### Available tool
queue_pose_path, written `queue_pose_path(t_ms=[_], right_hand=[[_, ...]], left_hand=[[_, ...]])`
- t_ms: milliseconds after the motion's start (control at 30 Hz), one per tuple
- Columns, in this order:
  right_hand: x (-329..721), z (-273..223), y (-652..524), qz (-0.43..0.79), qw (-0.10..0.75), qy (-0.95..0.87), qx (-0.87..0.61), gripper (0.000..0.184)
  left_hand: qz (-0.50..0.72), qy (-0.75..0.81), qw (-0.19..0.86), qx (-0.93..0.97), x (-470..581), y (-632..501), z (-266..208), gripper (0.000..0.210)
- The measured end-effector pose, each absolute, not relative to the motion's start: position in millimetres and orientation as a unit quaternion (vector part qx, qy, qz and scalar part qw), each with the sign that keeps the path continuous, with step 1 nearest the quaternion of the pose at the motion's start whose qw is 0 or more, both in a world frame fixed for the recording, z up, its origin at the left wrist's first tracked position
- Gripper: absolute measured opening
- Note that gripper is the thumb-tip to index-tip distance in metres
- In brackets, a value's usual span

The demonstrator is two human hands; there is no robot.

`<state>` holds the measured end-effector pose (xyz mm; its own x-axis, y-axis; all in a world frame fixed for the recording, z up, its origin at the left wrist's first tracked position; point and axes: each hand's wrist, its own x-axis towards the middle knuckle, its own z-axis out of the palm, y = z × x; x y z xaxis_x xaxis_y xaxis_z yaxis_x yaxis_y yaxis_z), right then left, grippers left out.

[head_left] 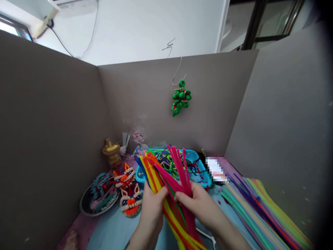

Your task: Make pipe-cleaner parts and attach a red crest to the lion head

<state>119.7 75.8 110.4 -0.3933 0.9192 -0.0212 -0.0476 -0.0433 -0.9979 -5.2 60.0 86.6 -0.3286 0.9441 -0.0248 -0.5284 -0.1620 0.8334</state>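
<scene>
My left hand (154,205) is closed around a thick bundle of pipe cleaners (171,217) in yellow, orange, blue and green. My right hand (194,199) grips several bright pink pipe cleaners (179,163), whose tips fan upward above the fingers. Both thumbs face each other, and the two bunches cross and touch between the hands. Just behind them lies a blue tray (191,152) filled with tangled green, black and purple pipe cleaners. Left of my left hand rest two orange lion-head figures (130,203) with cream trim.
More pipe cleaners (256,208) in many colours lie on the right. A metal bowl (85,205) with blue pieces stands at the left, near a wooden-looking pot (113,152). Grey panels (145,100) enclose the table; a green ornament (181,99) hangs at the back. A pixelated rectangle (215,170) lies behind right.
</scene>
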Motion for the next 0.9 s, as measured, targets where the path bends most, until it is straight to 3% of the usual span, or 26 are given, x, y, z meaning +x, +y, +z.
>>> queue_pose_path(t_ms=[233,467,700,900], right_hand=[[113.0,92.9,78.3,0.545,0.392,-0.638,-0.377,0.029],[107.2,93.2,76.1,0.404,0.382,-0.717,-0.421,0.019],[109.7,92.8,80.3,0.503,0.445,-0.62,-0.406,0.037],[114.0,94.1,80.8,0.55,0.425,-0.584,-0.419,0.022]], left_hand=[[0.722,0.389,0.515,0.25,-2.7,60.4,87.8,0.05],[0.714,0.403,0.515,0.252,-0.4,56.8,90.6,0.05],[0.715,0.385,0.528,0.25,-5.6,56.7,91.4,0.052],[0.708,0.391,0.536,0.244,-4.8,54.6,92.7,0.051]])
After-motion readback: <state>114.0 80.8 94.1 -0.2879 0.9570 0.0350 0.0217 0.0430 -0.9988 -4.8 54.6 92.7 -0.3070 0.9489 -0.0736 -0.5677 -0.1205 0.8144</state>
